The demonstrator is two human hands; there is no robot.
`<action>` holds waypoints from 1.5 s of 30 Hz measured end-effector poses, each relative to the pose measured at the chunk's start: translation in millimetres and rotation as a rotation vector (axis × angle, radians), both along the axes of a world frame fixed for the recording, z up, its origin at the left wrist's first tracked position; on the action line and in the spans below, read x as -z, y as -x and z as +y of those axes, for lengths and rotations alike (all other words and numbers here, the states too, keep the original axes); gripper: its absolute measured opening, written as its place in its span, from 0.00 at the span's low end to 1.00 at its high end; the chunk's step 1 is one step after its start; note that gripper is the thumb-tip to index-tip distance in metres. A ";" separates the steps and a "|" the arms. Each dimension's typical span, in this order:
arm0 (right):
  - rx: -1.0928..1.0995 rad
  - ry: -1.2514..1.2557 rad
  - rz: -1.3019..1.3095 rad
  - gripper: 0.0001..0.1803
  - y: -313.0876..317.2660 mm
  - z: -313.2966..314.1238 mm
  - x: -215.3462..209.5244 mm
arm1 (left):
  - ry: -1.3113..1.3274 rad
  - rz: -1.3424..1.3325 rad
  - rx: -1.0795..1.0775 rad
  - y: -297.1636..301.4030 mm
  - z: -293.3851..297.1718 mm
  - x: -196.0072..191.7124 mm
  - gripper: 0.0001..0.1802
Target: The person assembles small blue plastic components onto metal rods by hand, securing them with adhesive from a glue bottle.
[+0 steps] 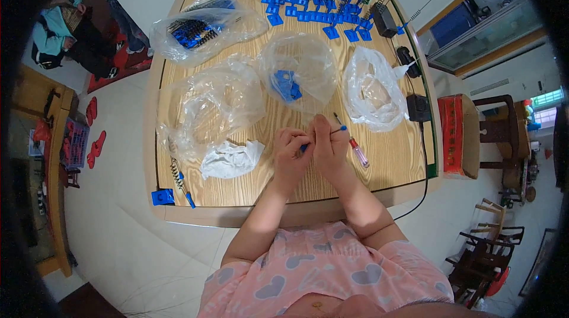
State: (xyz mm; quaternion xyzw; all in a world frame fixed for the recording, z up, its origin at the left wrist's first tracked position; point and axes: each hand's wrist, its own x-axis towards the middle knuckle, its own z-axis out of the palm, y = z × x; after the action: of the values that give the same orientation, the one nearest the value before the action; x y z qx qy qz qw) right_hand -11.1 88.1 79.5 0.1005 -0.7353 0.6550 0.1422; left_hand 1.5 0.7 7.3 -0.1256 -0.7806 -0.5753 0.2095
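Observation:
Near the table's front edge my left hand (289, 153) and my right hand (331, 151) meet, both with fingers closed. A small blue piece (304, 147) shows in the left fingers, mostly covered. From the right hand sticks out a thin dark rod with a blue ball tip (342, 128); the fingers hide its other end. Beside the right hand lies a screwdriver (359, 154) with a red and clear handle. Left of my hands rests a crumpled white cloth or tissue (232, 159). At the front left corner are a blue square piece (163, 197) and a loose spring (176, 174).
Many blue bases with upright springs (320, 7) crowd the table's far side. Clear bags lie across the middle, one with blue parts (286, 85), another with springs (195, 32). A white bag (373, 90) and black adapters (418, 107) are at right.

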 end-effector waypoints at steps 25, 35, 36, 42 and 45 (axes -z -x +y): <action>-0.002 -0.026 -0.037 0.21 -0.3 -5.7 -4.9 | -0.071 0.001 -0.014 -0.2 -0.3 6.2 0.09; 0.001 -0.060 -0.104 0.21 2.1 -4.3 -5.9 | -0.017 0.055 -0.050 0.3 -1.8 3.9 0.09; 0.000 -0.060 -0.105 0.21 1.6 -5.6 -7.3 | -0.017 0.054 -0.050 0.4 -2.3 2.8 0.09; 0.026 -0.001 -0.108 0.23 1.7 -3.9 -3.6 | -0.013 0.067 -0.027 1.3 -2.2 4.0 0.09; 0.031 -0.091 -0.041 0.22 1.8 -3.6 0.2 | -0.013 0.051 -0.034 0.9 -3.2 1.5 0.09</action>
State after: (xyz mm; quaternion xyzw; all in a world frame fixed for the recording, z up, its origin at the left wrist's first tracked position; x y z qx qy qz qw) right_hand -13.0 84.5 79.2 0.0822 -0.7684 0.6207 0.1326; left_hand 0.6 -2.5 5.8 -0.1258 -0.7733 -0.5733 0.2399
